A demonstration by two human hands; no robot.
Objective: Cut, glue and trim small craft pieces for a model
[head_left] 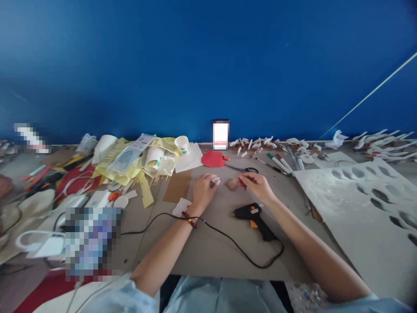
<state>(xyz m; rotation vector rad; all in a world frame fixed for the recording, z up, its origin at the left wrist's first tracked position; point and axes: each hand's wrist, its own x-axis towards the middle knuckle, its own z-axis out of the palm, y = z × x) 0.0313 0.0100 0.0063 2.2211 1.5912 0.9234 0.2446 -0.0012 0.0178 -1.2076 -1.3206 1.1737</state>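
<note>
Above the bench (215, 256), we find the left hand (203, 190) pinching a small white piece (215, 179), the right hand (258, 187) at a brown block (232, 184), its grip too indistinct for us to tell; the glue gun (261, 221) lies between the forearms (171, 250), presumably for ready reach.

And here's pale blue all the way, folks: a loose, softly creased top (221, 295) in the middle, with a matching left sleeve (119, 300) and right sleeve (381, 305) that give way to bare forearms. Just behind the left hand (204, 189), there's the flash of colour, a bracelet (189, 220) of round beads, deep dark red broken up by yellow, circling the slim wrist!
</note>
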